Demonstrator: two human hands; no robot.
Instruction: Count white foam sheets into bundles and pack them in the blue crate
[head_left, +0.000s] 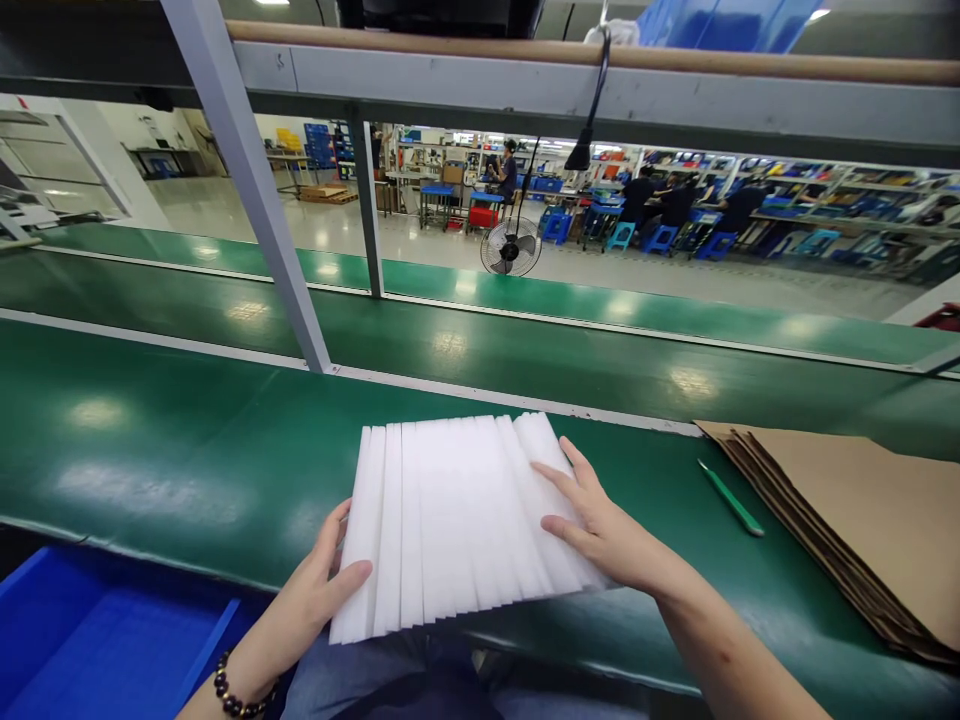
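Note:
A row of white foam strips [465, 520], pressed side by side, lies across the near edge of the green bench in front of me. My left hand [334, 575] grips the left end, thumb on top and fingers round the side. At the other end my right hand [589, 510] holds the strips, its fingers and thumb spread over the top right side. Between the two hands the strips form a slightly fanned block, its lower edge jutting past the bench edge over my lap.
To the right lie a green-handled knife [731, 498] and a stack of brown cardboard sheets [862, 520]. A blue bin [112, 630] stands below the bench at left. A grey post [251, 190] rises ahead, beside the conveyor belt [525, 350]. A fan [511, 247] and several people are beyond.

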